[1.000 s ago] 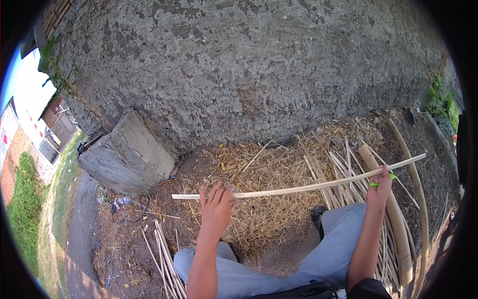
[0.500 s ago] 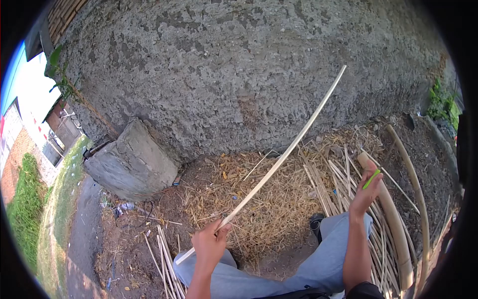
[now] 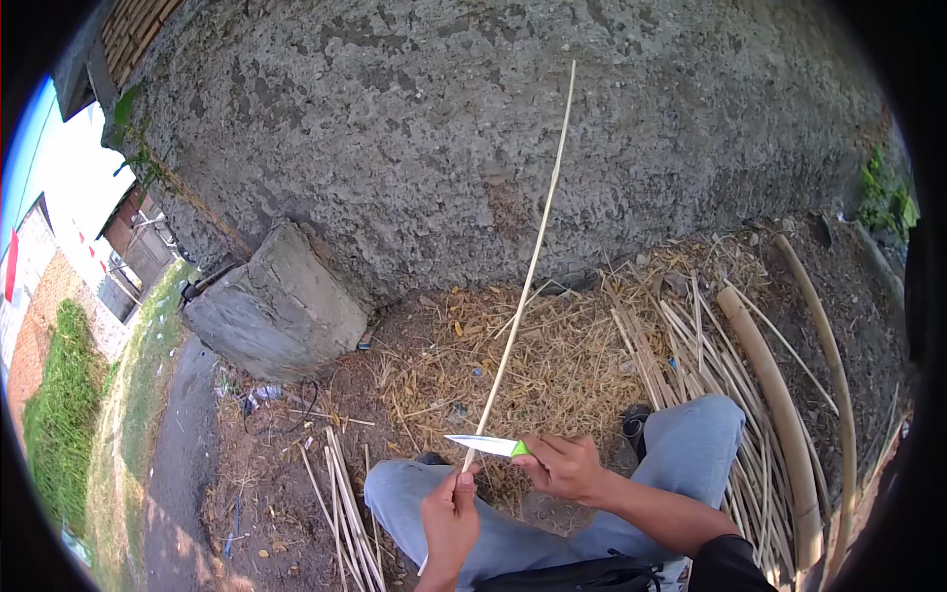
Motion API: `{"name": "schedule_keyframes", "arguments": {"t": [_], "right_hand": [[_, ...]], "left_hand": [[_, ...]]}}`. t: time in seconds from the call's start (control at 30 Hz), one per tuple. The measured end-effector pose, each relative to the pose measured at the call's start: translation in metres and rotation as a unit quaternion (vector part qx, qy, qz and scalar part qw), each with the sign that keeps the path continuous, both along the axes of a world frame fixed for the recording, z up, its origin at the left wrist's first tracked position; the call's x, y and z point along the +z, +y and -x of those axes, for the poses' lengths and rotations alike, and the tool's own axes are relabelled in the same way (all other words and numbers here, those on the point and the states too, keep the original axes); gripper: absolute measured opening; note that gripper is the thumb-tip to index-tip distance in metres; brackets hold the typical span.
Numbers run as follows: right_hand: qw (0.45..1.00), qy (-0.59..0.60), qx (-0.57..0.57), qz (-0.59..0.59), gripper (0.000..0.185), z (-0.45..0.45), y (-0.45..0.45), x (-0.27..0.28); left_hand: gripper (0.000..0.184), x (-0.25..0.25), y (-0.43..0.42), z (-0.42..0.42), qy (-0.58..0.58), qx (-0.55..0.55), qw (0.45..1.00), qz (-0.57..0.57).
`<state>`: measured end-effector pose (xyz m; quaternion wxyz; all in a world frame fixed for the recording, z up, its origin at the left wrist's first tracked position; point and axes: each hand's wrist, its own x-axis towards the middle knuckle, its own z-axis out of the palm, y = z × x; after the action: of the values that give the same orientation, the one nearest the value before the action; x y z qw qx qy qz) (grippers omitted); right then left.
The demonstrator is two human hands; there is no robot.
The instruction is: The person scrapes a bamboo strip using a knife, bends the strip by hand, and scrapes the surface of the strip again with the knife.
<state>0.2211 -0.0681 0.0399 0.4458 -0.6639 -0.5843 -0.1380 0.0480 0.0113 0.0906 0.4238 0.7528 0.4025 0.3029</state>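
Note:
A long, thin bamboo strip (image 3: 534,259) rises from my left hand (image 3: 450,519), whose fingers and thumb are closed round its lower part. My right hand (image 3: 566,468) grips a small knife (image 3: 483,445) by its bright green handle, mostly covered by the fingers. The knife's pale blade points left and crosses the strip just above my left thumb. Whether the edge bites into the strip I cannot tell. Both hands are over my lap, above my jeans (image 3: 681,449).
Bamboo strips (image 3: 340,503) lie at left, more (image 3: 705,365) at right beside a thick bamboo pole (image 3: 774,405) and a curved pole (image 3: 824,345). Shavings (image 3: 552,365) cover the ground before me. Behind stand a rough wall (image 3: 444,148) and a concrete block (image 3: 281,306).
My right hand has swung left from beside the bamboo pole, bringing the knife to the strip. The strip has turned more upright, and my left hand has shifted slightly right and down.

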Motion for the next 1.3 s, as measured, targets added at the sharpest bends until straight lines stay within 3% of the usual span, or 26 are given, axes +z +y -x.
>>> {"name": "schedule_keyframes", "arguments": {"t": [0.2,0.3,0.37,0.53,0.6,0.7,0.97,1.03,1.13,1.27,1.3], "right_hand": [[0.999,-0.027,0.019,-0.024,0.022,0.000,-0.002,0.004],[0.999,-0.010,-0.028,-0.018,0.020,-0.011,-0.001,0.010],[0.992,0.025,-0.120,-0.025,0.024,-0.031,0.004,0.015],[0.982,0.074,-0.168,-0.039,0.020,-0.044,0.011,0.010],[0.997,-0.007,-0.071,-0.037,0.022,-0.024,0.008,0.006],[0.999,-0.037,0.021,-0.006,0.024,0.011,0.002,0.006],[0.998,-0.056,0.011,-0.018,0.025,-0.005,0.011,0.002],[0.994,0.021,-0.092,-0.047,0.024,-0.019,0.019,0.001],[0.986,0.011,-0.162,-0.026,0.024,-0.056,0.016,0.007],[0.988,-0.019,-0.144,-0.048,0.023,-0.055,0.018,-0.003],[0.989,-0.013,-0.142,-0.048,0.023,-0.052,0.019,-0.003]], "left_hand": [[0.027,-0.021,-0.008,0.004,0.025,0.013,0.999,-0.025],[0.022,-0.034,-0.010,0.009,0.027,0.030,0.998,-0.056],[0.018,-0.040,-0.011,0.011,0.026,0.042,0.996,-0.076],[0.016,-0.043,-0.015,0.016,0.071,0.058,0.992,-0.086],[0.016,-0.044,-0.015,0.016,0.073,0.060,0.992,-0.078],[0.015,-0.028,-0.019,0.011,0.066,0.062,0.992,-0.089],[0.012,-0.030,-0.022,0.018,0.036,0.063,0.991,-0.108],[0.016,-0.028,-0.025,0.023,0.058,0.061,0.990,-0.114],[0.021,-0.027,-0.040,0.036,0.065,0.077,0.994,-0.037],[0.020,-0.032,-0.046,0.047,0.071,0.086,0.993,-0.027],[0.019,-0.039,-0.045,0.052,0.060,0.086,0.992,-0.074]]}}
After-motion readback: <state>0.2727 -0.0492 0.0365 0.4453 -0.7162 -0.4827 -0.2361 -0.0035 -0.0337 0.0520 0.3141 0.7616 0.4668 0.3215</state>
